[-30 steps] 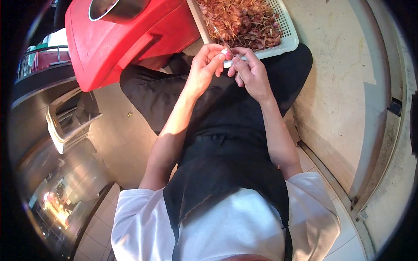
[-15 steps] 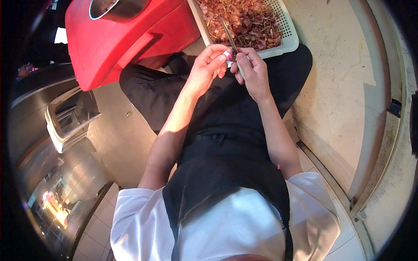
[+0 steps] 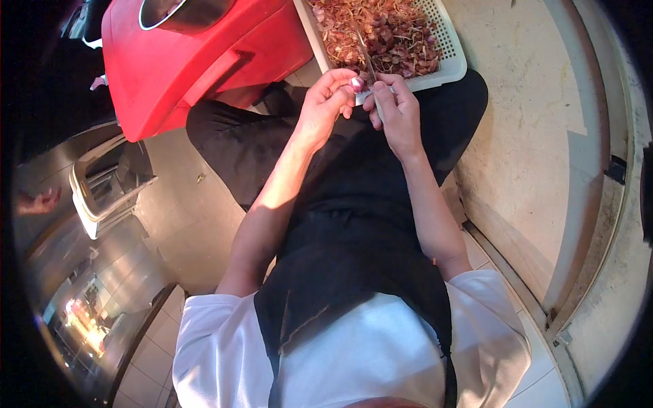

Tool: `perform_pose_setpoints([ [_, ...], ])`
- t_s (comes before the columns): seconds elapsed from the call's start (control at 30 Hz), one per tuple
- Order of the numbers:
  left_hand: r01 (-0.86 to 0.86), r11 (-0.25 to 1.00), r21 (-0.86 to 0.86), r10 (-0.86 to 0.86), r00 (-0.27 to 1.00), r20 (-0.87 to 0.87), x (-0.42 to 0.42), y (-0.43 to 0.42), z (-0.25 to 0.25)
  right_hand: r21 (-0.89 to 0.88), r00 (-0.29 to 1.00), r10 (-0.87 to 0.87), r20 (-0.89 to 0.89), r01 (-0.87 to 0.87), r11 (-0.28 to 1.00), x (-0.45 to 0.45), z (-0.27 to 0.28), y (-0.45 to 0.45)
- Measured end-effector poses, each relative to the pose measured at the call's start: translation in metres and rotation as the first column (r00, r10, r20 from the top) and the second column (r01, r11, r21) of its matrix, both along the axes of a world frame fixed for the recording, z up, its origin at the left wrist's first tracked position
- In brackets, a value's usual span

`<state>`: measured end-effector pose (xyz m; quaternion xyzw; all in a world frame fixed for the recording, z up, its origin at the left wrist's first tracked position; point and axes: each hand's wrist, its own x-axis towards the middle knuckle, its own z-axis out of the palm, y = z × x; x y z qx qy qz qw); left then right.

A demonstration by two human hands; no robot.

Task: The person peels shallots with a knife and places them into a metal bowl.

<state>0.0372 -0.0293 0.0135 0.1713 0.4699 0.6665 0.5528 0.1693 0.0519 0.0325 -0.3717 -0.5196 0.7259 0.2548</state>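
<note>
Between the thumb and fingers of my left hand is a small purple-and-white shallot. My right hand is closed around the handle of a knife, whose thin blade points up and away from me. The blade lies just right of the shallot; whether they touch I cannot tell. Just beyond both hands sits a white perforated basket holding a heap of reddish shallots and papery skins.
A red plastic box stands at the upper left with a dark metal pot on top. A folded stool is at the left, near another person's hand. A pale panel rises on the right.
My hands have shifted only slightly, the knife blade now tilted a little further right at its tip. Another person's hand has appeared at the left edge.
</note>
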Motion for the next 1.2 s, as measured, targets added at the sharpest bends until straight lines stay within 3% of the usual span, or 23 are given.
perform_pose_setpoints([
  [0.13,-0.007,0.999,-0.050,0.013,0.994,0.112,0.000,0.000,0.002,0.043,0.999,0.027,-0.016,-0.027,0.999,0.001,0.001,0.000],
  [0.33,-0.012,1.000,-0.019,0.012,1.000,0.002,0.000,0.000,-0.004,0.042,0.999,0.037,0.022,-0.038,0.998,0.001,0.003,0.000],
  [0.43,-0.044,0.999,0.009,0.044,0.999,-0.024,-0.002,-0.001,-0.005,0.001,0.997,-0.078,0.021,0.077,0.997,0.002,-0.005,0.004],
  [0.7,-0.066,0.997,-0.045,0.049,0.948,-0.315,0.003,0.003,0.004,0.039,0.974,0.221,0.047,-0.223,0.974,0.007,0.014,0.010],
  [0.83,-0.038,0.996,-0.078,0.007,0.929,-0.370,0.001,0.000,0.009,0.103,0.973,0.210,0.092,-0.219,0.970,0.003,0.013,0.007],
  [1.13,-0.013,0.999,-0.032,0.000,0.933,-0.360,0.005,0.000,0.011,0.124,0.988,0.138,0.068,-0.146,0.982,0.004,0.008,0.007],
  [1.2,-0.023,0.999,-0.031,0.013,0.958,-0.286,0.006,0.001,0.010,0.088,0.989,0.139,0.041,-0.142,0.986,0.004,0.007,0.006],
])
